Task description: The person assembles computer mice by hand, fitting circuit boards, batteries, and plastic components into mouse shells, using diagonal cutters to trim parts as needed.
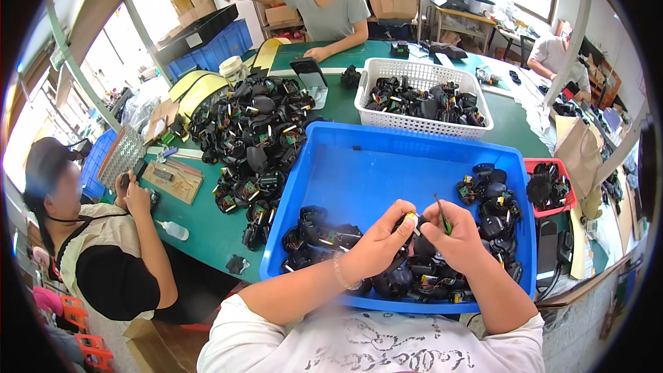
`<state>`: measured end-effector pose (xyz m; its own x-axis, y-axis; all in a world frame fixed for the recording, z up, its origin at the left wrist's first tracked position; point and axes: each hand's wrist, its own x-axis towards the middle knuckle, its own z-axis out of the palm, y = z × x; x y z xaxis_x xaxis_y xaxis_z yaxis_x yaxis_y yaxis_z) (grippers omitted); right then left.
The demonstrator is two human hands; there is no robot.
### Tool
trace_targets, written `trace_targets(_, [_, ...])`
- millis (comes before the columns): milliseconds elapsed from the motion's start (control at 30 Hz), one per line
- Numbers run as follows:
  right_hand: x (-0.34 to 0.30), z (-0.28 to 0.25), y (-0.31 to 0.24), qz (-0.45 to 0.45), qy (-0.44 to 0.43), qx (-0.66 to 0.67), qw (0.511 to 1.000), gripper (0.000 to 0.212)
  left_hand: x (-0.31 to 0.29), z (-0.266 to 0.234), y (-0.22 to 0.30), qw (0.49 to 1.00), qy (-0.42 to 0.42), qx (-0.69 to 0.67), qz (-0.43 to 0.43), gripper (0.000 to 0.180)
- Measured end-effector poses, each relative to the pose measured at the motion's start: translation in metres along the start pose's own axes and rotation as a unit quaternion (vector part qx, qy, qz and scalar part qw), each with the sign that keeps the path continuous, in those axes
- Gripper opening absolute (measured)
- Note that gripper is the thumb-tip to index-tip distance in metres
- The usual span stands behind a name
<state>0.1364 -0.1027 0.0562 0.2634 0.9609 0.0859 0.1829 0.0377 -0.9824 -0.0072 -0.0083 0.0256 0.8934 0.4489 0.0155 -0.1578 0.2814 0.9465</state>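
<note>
Over the near part of a blue tray [331,139], my two hands work close together. My left hand [376,245] is closed, pinching a small black electronic part [411,219] that shows a yellow and white piece. My right hand [459,235] is closed around a slim tool [443,215] with a green section and a dark tip pointing up and away; its exact kind is unclear. The right fingertips meet the part in my left hand. Below my hands lie several black device assemblies [397,283] with exposed wires; more are along the tray's left and right sides.
Left of the tray, a large heap of black assemblies [257,159] covers the green table [200,224]. A white basket [428,124] and a red basket [568,200] hold more. One co-worker [103,249] sits at left, another [331,10] stands across, a third [552,55] is far right.
</note>
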Motion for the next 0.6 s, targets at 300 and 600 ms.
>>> trace_targets(300, [0.009, -0.004, 0.013, 0.065, -0.002, 0.148, 0.987, 0.016, -0.001, 0.003, 0.0, 0.985, -0.011, 0.148, 0.086, 0.019])
trace_targets(600, [0.015, -0.02, 0.009, 0.165, -0.066, 0.291, 0.94, 0.024, 0.006, -0.007, -0.008, 0.997, -0.027, 0.026, 0.07, 0.02])
